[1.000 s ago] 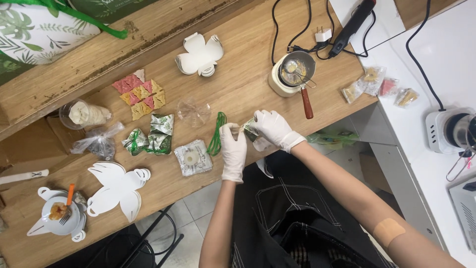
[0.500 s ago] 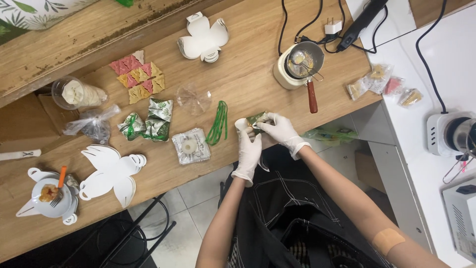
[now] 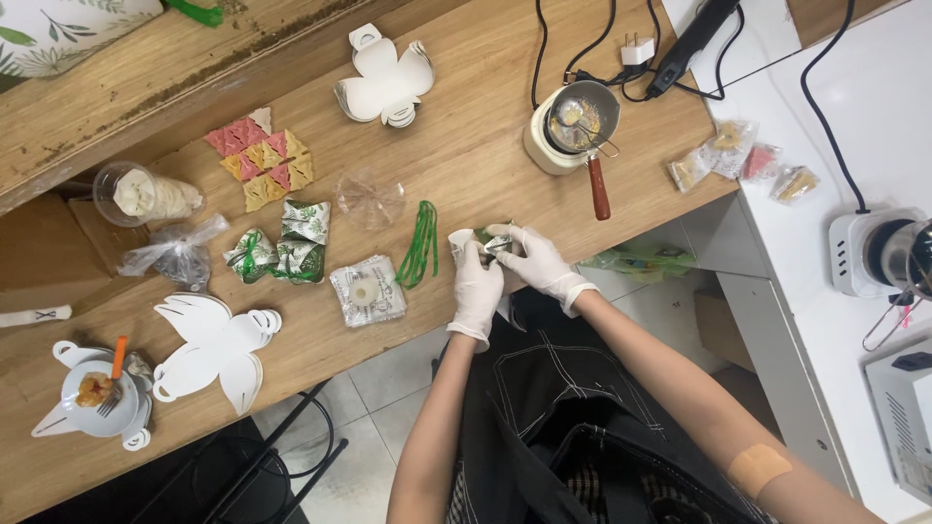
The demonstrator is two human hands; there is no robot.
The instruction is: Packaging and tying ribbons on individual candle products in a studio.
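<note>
Gloved left hand (image 3: pixel 478 289) and right hand (image 3: pixel 532 260) meet, fingers curled

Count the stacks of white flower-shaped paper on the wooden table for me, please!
3 stacks. One white stack lies at the table's far edge, one at the near edge left of the gloved hands, and one farther left holds a bowl with a fork.

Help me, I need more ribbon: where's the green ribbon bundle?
The green ribbon bundle lies on the wooden table, just beside the left hand.
</note>
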